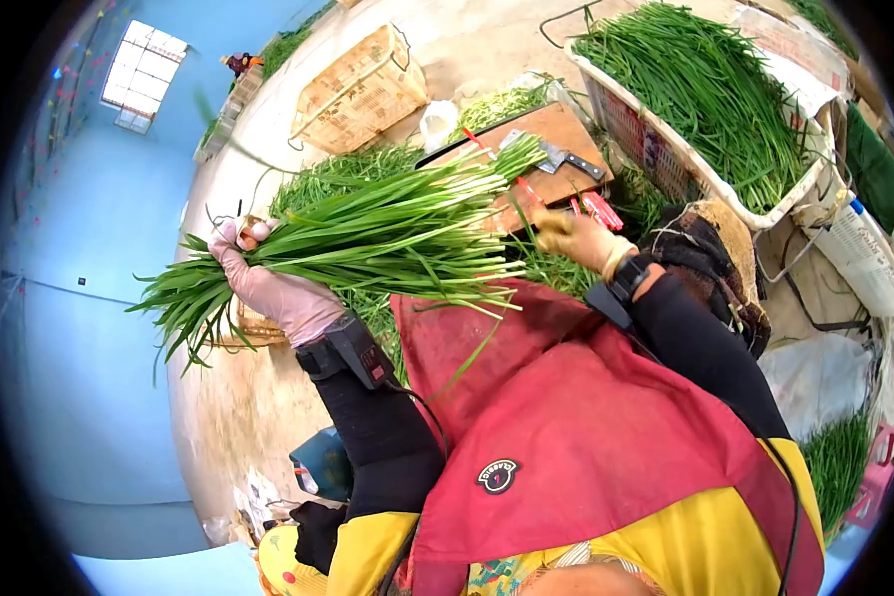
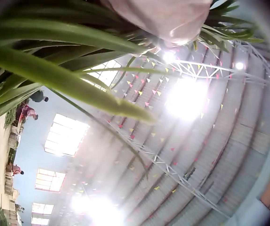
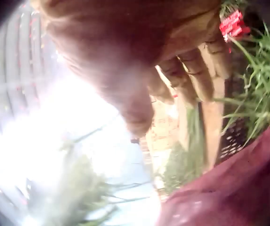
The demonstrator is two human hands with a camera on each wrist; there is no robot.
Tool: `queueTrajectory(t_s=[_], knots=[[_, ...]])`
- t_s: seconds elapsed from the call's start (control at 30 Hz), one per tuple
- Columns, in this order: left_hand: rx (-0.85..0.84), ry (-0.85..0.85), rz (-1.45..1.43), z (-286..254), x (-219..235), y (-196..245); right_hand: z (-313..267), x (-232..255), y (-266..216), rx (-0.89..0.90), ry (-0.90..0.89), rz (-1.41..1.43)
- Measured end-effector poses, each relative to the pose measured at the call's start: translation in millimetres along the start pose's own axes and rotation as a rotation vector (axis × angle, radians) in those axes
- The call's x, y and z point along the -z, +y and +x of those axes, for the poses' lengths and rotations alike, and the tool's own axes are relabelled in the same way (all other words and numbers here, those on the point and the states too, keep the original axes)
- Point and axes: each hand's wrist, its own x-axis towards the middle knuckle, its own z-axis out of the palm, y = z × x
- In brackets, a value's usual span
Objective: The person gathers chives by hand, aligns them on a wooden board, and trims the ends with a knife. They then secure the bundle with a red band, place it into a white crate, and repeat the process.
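A thick bunch of garlic chives (image 1: pixel 397 233) lies across the front of my body, pale stem ends to the right, green tips to the left. My left hand (image 1: pixel 283 298), in a thin pinkish glove, grips it near the leafy end. Up close in the left wrist view, long leaves (image 2: pixel 55 44) spread from under the glove (image 2: pixel 165 16). My gloved right hand (image 1: pixel 581 243) is held beside the stem ends, apart from them and blurred. The right wrist view shows its fingers (image 3: pixel 191 77) loosely extended, holding nothing. A cleaver (image 1: pixel 566 164) rests on the wooden board (image 1: pixel 571 129) beyond the stems.
Red-printed strips (image 1: pixel 601 211) lie at the board's near edge. A large white crate (image 1: pixel 656 139) heaped with chives stands at the right. Another plastic crate (image 1: pixel 363 89) is at the back. Loose greens (image 1: pixel 358 169) lie behind the bunch. A red apron (image 1: pixel 566 397) covers my lap.
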Motion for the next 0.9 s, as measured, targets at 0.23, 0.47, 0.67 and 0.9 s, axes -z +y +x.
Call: queueTrajectory(t_s=[0.23,0.47,0.67,0.9], knots=[[0.041,0.035,-0.073,-7.1,-8.7,-10.5,60.3,-46.2,-29.3,0.191,0.189,0.017],[-0.022,-0.029,-0.081,7.5,-3.4,9.2,23.5,17.3,43.6,-0.168,-0.166,-0.642],[-0.154,0.108,-0.012,23.6,-11.6,11.1,-5.8,1.6,7.6,-0.35,-0.496,0.159],[-0.075,0.129,-0.155,15.8,-22.2,9.6,-6.5,-95.2,-49.4,0.055,-0.452,1.29]])
